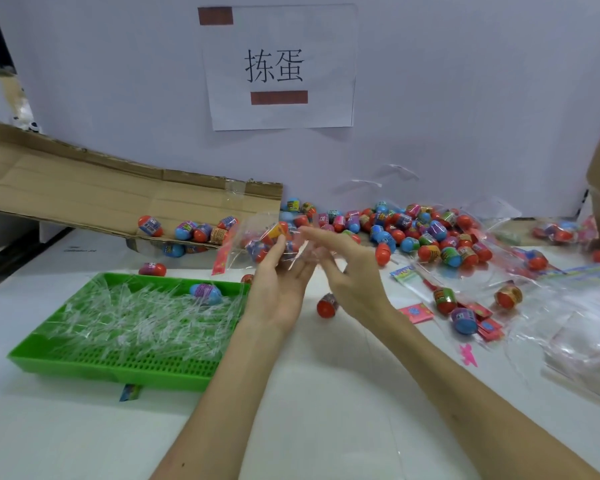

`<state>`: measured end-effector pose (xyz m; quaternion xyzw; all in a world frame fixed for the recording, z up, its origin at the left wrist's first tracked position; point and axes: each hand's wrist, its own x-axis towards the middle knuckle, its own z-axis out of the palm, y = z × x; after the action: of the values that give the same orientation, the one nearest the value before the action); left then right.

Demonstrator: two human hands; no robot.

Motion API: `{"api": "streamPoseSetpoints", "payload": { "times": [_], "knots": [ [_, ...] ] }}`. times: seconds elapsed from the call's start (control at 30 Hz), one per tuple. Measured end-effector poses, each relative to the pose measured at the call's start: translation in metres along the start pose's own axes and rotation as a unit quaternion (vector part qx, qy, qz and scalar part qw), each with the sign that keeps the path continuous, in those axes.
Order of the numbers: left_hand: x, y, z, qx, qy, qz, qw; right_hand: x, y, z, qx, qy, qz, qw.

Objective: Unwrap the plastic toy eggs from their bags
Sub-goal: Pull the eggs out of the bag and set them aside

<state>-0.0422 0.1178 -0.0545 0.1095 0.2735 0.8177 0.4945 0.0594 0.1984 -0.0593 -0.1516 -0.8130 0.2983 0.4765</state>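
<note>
Gripping egg bag (264, 238) in left hand (278, 283), right hand (351, 276) loose-fingered — white table (326, 396) beneath, green tray (84, 368) left, wall sign (281, 36) beyond.

A packing-workshop sorting bench: a paper sign (279, 65) reading 拣蛋 is taped to the far partition (465, 98), a cardboard box flap (84, 195) juts in at left, toy eggs (430, 237) heap the white table (84, 445), and a green tray (84, 367) holds clear plastic strips (136, 320).
</note>
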Motion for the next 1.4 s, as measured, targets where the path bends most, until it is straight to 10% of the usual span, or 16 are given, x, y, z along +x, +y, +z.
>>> {"api": "streamPoseSetpoints", "payload": {
  "times": [0.1,0.3,0.57,0.73,0.97,1.17,1.4],
  "knots": [
    [0.004,0.003,-0.002,-0.017,0.027,0.01,0.999,0.012,0.002,-0.019,0.013,0.039,0.031,0.999],
    [0.007,0.002,-0.005,-0.032,0.05,0.01,0.998,0.015,0.024,-0.047,-0.135,-0.422,0.173,0.879],
    [0.004,-0.007,0.001,-0.005,0.036,-0.004,0.999,0.019,0.015,-0.04,0.031,0.038,0.106,0.993],
    [0.002,-0.019,0.003,0.065,0.015,-0.005,0.998,0.004,0.003,-0.005,-0.005,0.046,0.077,0.996],
    [0.003,-0.009,-0.005,0.079,0.032,-0.008,0.996,0.0,0.003,0.001,-0.028,-0.161,0.079,0.983],
    [-0.003,-0.014,0.006,0.135,0.012,-0.004,0.991,0.009,-0.005,-0.018,0.013,0.152,0.025,0.988],
    [-0.013,-0.03,0.015,0.305,-0.028,0.007,0.952,0.02,0.004,-0.041,-0.011,0.04,0.057,0.998]
  ]
}}
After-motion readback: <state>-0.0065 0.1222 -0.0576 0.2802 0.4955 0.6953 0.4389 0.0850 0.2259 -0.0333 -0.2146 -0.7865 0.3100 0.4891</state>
